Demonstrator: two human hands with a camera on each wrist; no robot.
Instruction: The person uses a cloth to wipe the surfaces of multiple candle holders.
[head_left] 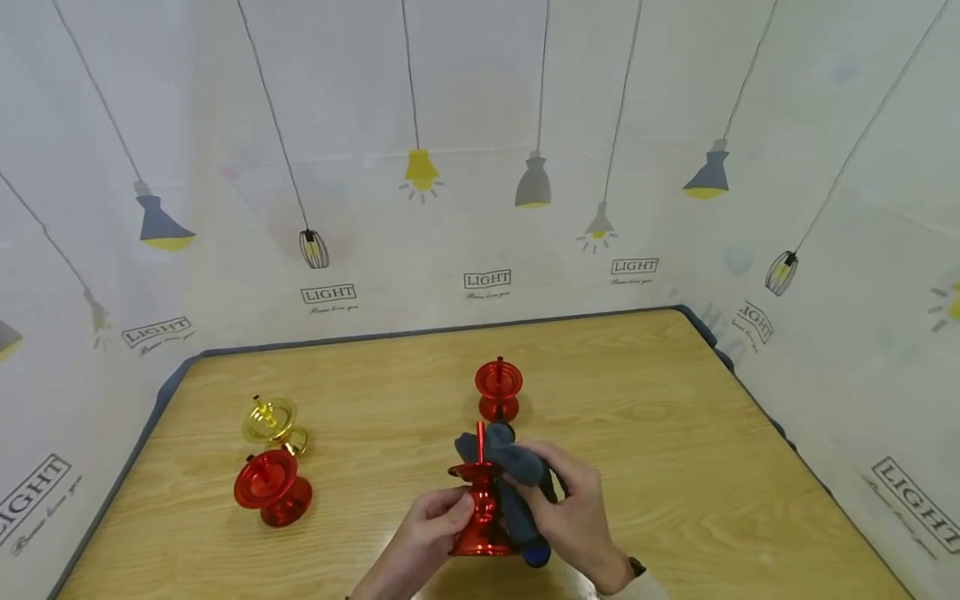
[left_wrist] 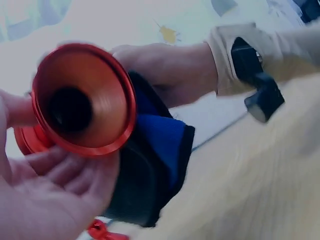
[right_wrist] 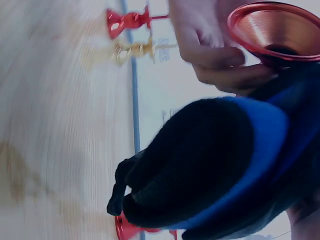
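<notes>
A shiny red candle holder (head_left: 483,537) with a thin spike on top is held up over the near side of the table. My left hand (head_left: 431,529) grips its stem and lower body from the left, thumb in front. In the left wrist view the candle holder's hollow base (left_wrist: 111,95) faces the camera. My right hand (head_left: 577,500) pinches a bunched dark blue-grey cloth (head_left: 521,512) against the right side of the holder, around the dish and spike. A bright blue side of the cloth (left_wrist: 167,142) shows in the left wrist view. Some right fingertips are hidden in the folds.
Another red candle holder (head_left: 500,383) stands just beyond the hands. To the left, a gold candle holder (head_left: 272,421) stands behind a red one (head_left: 287,504). The wooden table (head_left: 675,433) ends at a white curtain (head_left: 480,225) printed with lamps.
</notes>
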